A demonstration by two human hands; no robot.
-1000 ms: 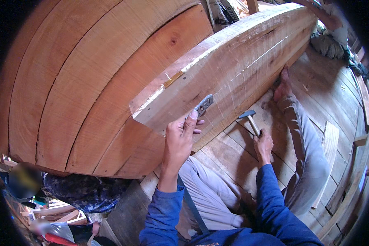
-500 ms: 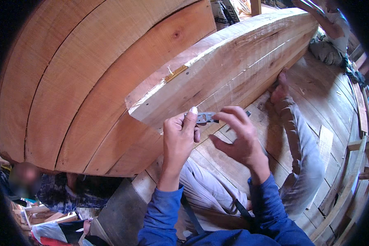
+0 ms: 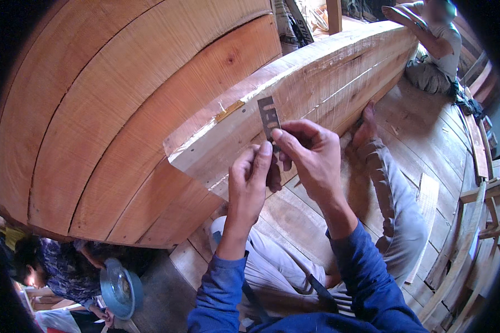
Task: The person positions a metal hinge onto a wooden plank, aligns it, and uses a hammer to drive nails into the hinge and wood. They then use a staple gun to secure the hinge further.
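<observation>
A flat, dark metal plate (image 3: 269, 115) with cut-out slots stands nearly upright between my hands, in front of the curved timber. My right hand (image 3: 314, 152) pinches it near its lower part, the thumb lying across its face. My left hand (image 3: 250, 175) is closed just below and to the left, thumb up, its fingertips meeting the plate's lower end. That lower end is hidden behind my fingers. Behind the plate runs the thick curved timber (image 3: 316, 83), with a small yellowish strip (image 3: 230, 111) on its top edge.
A large hull of curved planks (image 3: 122, 111) rises at the left. My legs (image 3: 397, 194) rest on the plank floor (image 3: 428, 144). A person (image 3: 436, 50) sits at the far right; another (image 3: 61, 272) at lower left holds a blue basin (image 3: 116, 291). A loose board (image 3: 425, 222) lies by my leg.
The plate has turned from lying sideways to nearly upright. My right hand, earlier with fingers spread, has moved left and now pinches it. A blue basin has appeared at lower left.
</observation>
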